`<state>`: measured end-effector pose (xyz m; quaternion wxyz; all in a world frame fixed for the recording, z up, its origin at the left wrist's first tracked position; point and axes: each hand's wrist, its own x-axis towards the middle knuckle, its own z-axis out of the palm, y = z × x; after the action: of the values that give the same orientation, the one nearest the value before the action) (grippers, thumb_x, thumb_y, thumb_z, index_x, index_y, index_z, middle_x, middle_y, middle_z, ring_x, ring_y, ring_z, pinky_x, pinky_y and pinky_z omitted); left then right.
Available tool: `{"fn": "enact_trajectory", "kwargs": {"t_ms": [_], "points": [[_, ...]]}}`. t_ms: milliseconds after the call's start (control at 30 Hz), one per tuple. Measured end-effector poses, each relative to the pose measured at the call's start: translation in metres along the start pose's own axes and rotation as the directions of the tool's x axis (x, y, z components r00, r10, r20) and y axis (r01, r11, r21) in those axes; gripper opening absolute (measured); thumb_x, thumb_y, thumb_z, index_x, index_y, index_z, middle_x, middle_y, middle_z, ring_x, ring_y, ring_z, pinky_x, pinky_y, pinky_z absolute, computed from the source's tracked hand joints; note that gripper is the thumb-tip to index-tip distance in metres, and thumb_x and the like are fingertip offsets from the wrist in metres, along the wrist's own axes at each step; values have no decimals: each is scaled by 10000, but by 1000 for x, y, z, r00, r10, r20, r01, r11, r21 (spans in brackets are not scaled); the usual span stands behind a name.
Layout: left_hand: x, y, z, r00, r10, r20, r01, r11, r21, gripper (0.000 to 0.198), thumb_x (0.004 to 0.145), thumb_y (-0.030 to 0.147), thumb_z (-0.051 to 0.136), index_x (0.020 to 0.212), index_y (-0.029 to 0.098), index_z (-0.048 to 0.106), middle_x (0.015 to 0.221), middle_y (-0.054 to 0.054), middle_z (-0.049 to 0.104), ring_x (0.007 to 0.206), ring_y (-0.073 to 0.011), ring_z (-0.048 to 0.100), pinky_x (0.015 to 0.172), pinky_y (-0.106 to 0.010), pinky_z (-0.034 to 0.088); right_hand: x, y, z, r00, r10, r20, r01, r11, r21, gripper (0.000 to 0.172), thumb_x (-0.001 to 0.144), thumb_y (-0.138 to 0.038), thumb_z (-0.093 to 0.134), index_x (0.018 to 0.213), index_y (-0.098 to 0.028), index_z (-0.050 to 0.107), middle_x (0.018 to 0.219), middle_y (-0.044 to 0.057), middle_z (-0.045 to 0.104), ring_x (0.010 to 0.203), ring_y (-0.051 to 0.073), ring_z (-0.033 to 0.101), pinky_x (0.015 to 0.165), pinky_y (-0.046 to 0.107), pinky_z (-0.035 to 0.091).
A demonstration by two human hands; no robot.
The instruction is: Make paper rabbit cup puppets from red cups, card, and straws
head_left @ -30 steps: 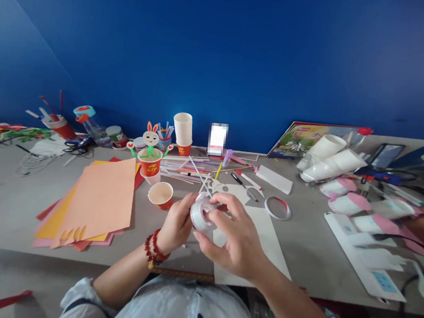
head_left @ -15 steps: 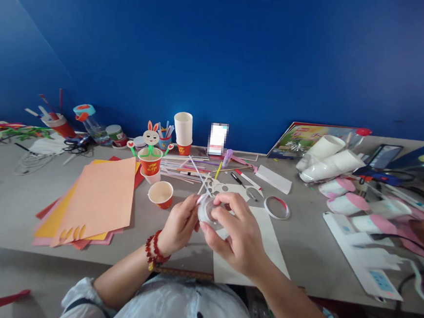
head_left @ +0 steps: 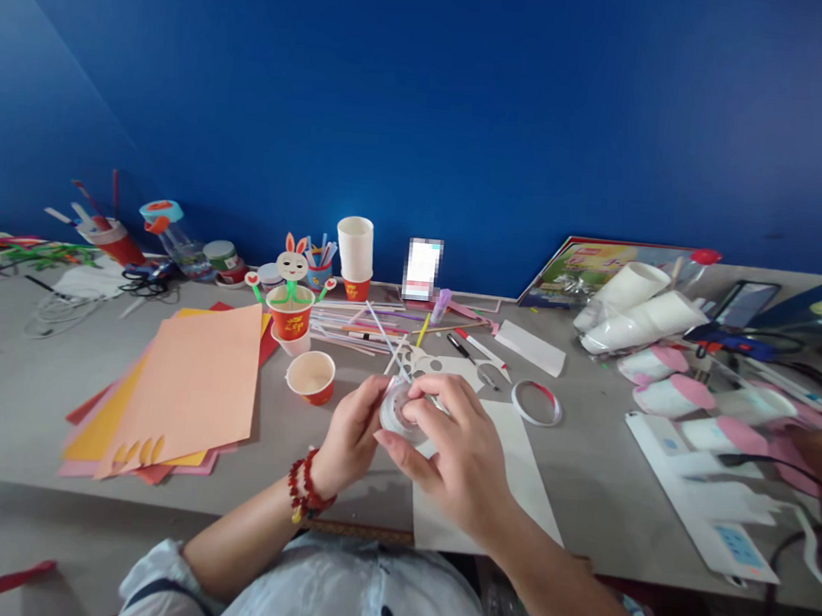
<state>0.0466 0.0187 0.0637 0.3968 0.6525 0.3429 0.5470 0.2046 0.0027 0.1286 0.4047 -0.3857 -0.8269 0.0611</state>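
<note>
Over the front of the table, my left hand grips a roll of clear tape by its left side, fingers closed around it. My right hand is bent over the roll from the right, its thumb below and its fingertips on the upper face and edge. Any loose tape end is too small to make out. Under the right hand lies a white sheet of paper. A paper cup stands left of the roll. Behind it is a red cup with a rabbit face and green arms.
Coloured paper sheets are piled at the left. Straws, a red marker and a cut-out white card lie beyond my hands. At the right are a tape ring, bagged paper cups and a power strip.
The roll has tilted and shifted slightly left, so more of its upper face shows. My right fingers have moved a little left with it. The other things stay put.
</note>
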Motion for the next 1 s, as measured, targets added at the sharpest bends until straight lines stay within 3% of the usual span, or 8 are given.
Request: {"fn": "enact_trajectory", "kwargs": {"t_ms": [200,333,467,633,800,900,1000], "points": [[1,0,3,996,-94,2,94,995,-19,442,918,581,508,1003,165,627,760,-51,654,633,-154,604,572,-239,472,9,3,2,995,102,-11,-101,995,24,377,941,-507,549,741,-190,579,904,67,568,810,187,560,706,304,430],[8,1,9,952,-299,71,307,927,-216,367,948,527,493,911,167,553,551,22,582,423,-102,542,417,-184,397,33,15,-1,966,210,148,-221,973,64,548,968,-576,445,594,-181,515,864,33,580,658,116,519,593,261,364],[16,-3,10,910,-403,94,411,854,-320,362,916,535,548,971,178,521,621,11,661,369,-90,540,364,-175,376,58,25,-2,889,318,329,-343,939,20,604,985,-578,410,558,-171,539,834,8,597,609,87,520,576,253,326],[21,-12,8,902,-428,55,419,839,-348,372,882,538,598,937,176,534,514,42,606,388,-113,570,394,-183,409,70,27,3,861,341,378,-329,939,-100,599,971,-589,440,565,-168,571,817,13,611,623,98,548,584,259,311],[16,-22,10,896,-442,-44,395,837,-378,377,903,546,560,842,175,545,522,23,584,457,-129,579,473,-226,462,65,23,7,897,240,371,-198,969,-147,498,974,-547,467,678,-177,622,901,31,629,692,126,564,581,268,319],[9,-25,7,940,-306,-154,246,916,-316,372,868,541,621,936,177,589,767,-29,655,678,-152,630,608,-248,508,52,19,4,929,136,345,-125,991,-56,382,963,-506,515,792,-186,634,988,46,631,793,152,593,623,264,381],[3,-22,1,976,-156,-149,119,966,-229,361,875,499,631,1072,200,586,972,-51,641,821,-165,612,720,-272,514,33,16,-1,954,55,294,-73,996,51,310,932,-495,571,894,-194,634,1073,75,617,914,189,608,709,281,451]]}}
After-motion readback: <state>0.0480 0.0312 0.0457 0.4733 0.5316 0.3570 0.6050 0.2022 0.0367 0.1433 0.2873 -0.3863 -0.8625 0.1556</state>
